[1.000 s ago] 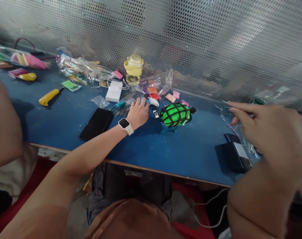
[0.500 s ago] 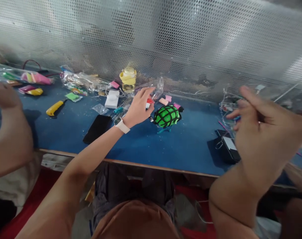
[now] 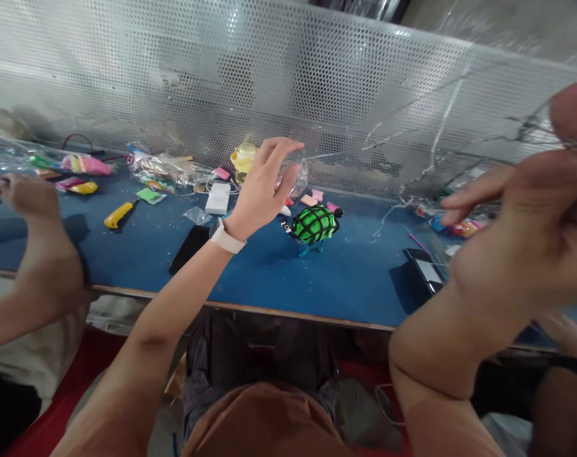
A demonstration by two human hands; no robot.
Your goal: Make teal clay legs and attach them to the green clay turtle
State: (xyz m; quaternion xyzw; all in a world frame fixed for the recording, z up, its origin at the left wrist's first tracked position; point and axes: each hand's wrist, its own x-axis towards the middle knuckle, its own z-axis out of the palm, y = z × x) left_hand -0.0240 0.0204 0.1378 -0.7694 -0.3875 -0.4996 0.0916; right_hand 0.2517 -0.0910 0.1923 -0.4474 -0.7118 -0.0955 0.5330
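Observation:
My left hand (image 3: 259, 184), with a white-strapped watch on the wrist, hovers over the table with fingers apart and nothing visible in them. Just right of it stands a green dome-shaped figure (image 3: 315, 224) with a black grid and blue feet, like a turtle; the hand is not touching it. My right hand (image 3: 526, 216) is raised close to the camera, thumb and finger pinched on thin clear plastic film (image 3: 435, 152). The film hangs and stretches leftward from the fingertips. Where its edges end is hard to see.
A black phone (image 3: 189, 249), a white box (image 3: 218, 198), a yellow cutter (image 3: 119, 216) and a yellow-topped bottle (image 3: 244, 157) lie or stand leftward. Another person's hand (image 3: 31, 195) is at far left. A black case (image 3: 422, 274) sits right, before the perforated metal screen (image 3: 269, 63).
My right hand has risen and moved right, lifting the clear film with it. My left hand has moved slightly up and left, away from the green figure. The view has shifted a little.

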